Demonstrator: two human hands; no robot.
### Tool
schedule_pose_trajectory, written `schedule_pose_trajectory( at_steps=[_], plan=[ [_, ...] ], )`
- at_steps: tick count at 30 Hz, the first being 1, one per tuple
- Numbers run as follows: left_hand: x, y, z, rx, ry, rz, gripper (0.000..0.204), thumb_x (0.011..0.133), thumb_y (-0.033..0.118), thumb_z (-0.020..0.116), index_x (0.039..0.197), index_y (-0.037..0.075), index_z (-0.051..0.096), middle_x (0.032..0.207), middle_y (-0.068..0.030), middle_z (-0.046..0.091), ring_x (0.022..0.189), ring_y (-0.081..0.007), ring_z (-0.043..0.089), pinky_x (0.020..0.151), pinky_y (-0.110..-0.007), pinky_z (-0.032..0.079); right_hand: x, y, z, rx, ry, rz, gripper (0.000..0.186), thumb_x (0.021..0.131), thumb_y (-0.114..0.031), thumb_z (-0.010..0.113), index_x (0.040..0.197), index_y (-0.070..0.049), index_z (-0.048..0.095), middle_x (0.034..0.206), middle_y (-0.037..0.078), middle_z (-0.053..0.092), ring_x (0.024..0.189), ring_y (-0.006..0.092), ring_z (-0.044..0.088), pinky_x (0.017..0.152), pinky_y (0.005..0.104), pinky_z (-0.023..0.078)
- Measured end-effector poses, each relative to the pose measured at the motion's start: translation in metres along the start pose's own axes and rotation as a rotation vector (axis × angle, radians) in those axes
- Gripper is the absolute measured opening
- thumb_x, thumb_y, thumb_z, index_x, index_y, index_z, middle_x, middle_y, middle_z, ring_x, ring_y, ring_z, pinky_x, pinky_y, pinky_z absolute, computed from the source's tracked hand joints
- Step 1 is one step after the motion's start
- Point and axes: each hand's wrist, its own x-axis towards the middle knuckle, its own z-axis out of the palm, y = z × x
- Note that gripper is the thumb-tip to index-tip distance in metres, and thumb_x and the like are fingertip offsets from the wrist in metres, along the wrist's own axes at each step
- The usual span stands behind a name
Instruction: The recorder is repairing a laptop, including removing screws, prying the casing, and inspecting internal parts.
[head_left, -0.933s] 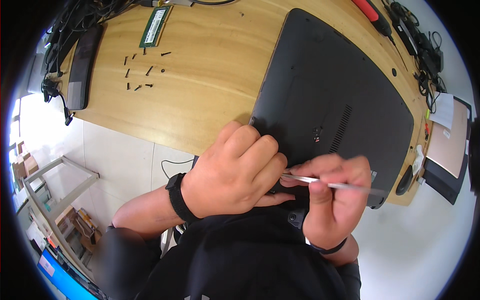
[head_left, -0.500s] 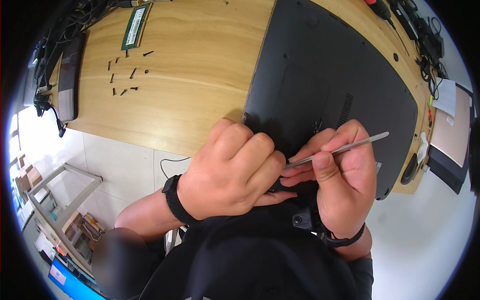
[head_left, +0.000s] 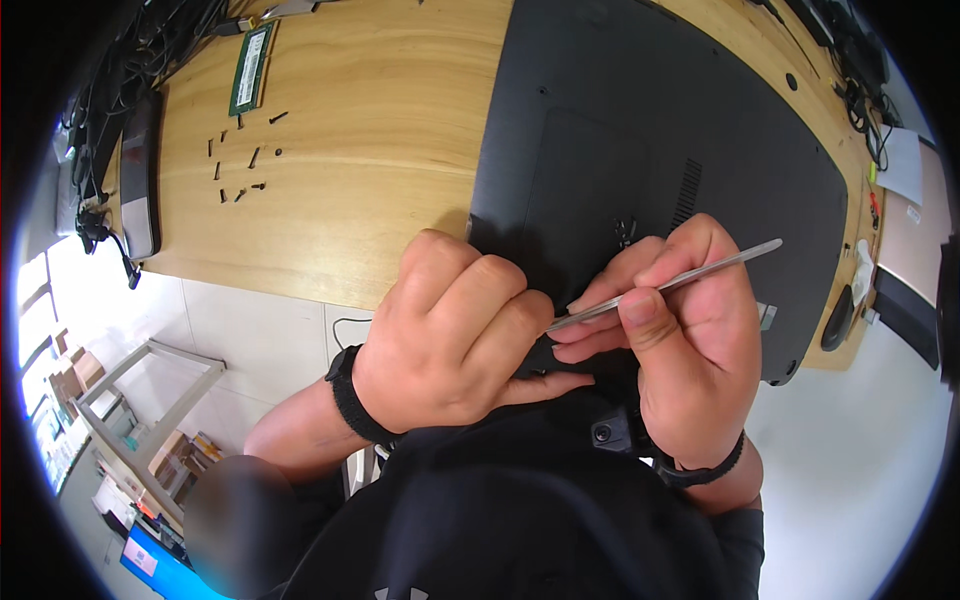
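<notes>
A black laptop (head_left: 620,120) lies upside down on the table, its vented base facing up. Slanting across my right hand (head_left: 705,350) is a thin metal pry bar (head_left: 728,262), pinched between thumb and fingers. The bar's lower end reaches the laptop's near edge beside the knuckles of my left hand (head_left: 455,335). That left hand is curled at the laptop's near left corner, thumb stretched along the near side. Its fingertips are hidden, so what they grip cannot be made out.
Several small black screws (head_left: 253,158) are spread on the wooden table (head_left: 380,130) at left, below a green memory module (head_left: 250,70). A grey-black case (head_left: 140,180) and tangled cables (head_left: 150,50) line the left edge. A black mouse-like object (head_left: 838,318) sits at right.
The view has shifted slightly, so the table things appear moved. Both hands keep nearly the same pose, and the pry bar stays in my right hand at the near edge.
</notes>
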Motion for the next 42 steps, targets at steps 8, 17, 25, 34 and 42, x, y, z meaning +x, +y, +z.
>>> schedule_pose_trajectory(
  at_steps=[8, 17, 25, 34, 42],
  plan=[
    [0.0035, 0.0016, -0.0038, 0.052, -0.062, -0.009, 0.051, 0.066, 0.045, 0.09, 0.088, 0.005, 0.069, 0.089, -0.0095, 0.055, 0.076, -0.0292, 0.051, 0.066, -0.039, 0.044, -0.0006, 0.0006, -0.0013, -0.02, -0.026, -0.006, 0.013, 0.11, -0.007, 0.053, 0.11, -0.004, 0.04, 0.099, 0.017, 0.066, 0.081, 0.0213, 0.076, 0.075, 0.0341, 0.069],
    [0.0081, 0.0046, -0.0081, 0.098, -0.137, -0.029, 0.052, 0.067, 0.05, 0.088, 0.086, 0.006, 0.069, 0.088, -0.0089, 0.053, 0.077, -0.0292, 0.05, 0.067, -0.039, 0.042, -0.0009, -0.0022, -0.0001, -0.03, -0.006, 0.031, 0.013, 0.11, -0.005, 0.053, 0.11, -0.005, 0.04, 0.099, 0.018, 0.066, 0.081, 0.0196, 0.074, 0.077, 0.0328, 0.068],
    [0.0076, 0.0039, -0.0074, 0.097, -0.133, -0.027, 0.052, 0.066, 0.05, 0.088, 0.087, 0.006, 0.069, 0.089, -0.009, 0.053, 0.078, -0.0294, 0.05, 0.068, -0.04, 0.043, -0.0013, -0.0017, -0.001, -0.025, -0.019, 0.016, 0.013, 0.109, -0.004, 0.053, 0.11, -0.004, 0.039, 0.099, 0.019, 0.066, 0.081, 0.0199, 0.075, 0.078, 0.0332, 0.068],
    [0.0062, 0.0041, -0.0063, 0.091, -0.119, -0.024, 0.052, 0.067, 0.049, 0.088, 0.087, 0.005, 0.069, 0.089, -0.009, 0.054, 0.078, -0.0295, 0.05, 0.068, -0.04, 0.042, -0.0002, 0.0008, -0.0029, -0.022, -0.047, -0.023, 0.012, 0.11, -0.005, 0.052, 0.11, -0.004, 0.039, 0.098, 0.019, 0.066, 0.081, 0.0211, 0.075, 0.077, 0.0346, 0.068],
    [0.0062, 0.0036, -0.006, 0.099, -0.116, -0.011, 0.052, 0.067, 0.05, 0.087, 0.087, 0.005, 0.069, 0.089, -0.0093, 0.054, 0.078, -0.0295, 0.05, 0.067, -0.04, 0.042, -0.0006, -0.0012, -0.0035, -0.025, -0.054, -0.004, 0.011, 0.11, -0.004, 0.05, 0.11, -0.003, 0.039, 0.099, 0.02, 0.066, 0.082, 0.0215, 0.075, 0.078, 0.0351, 0.068]
  ],
)
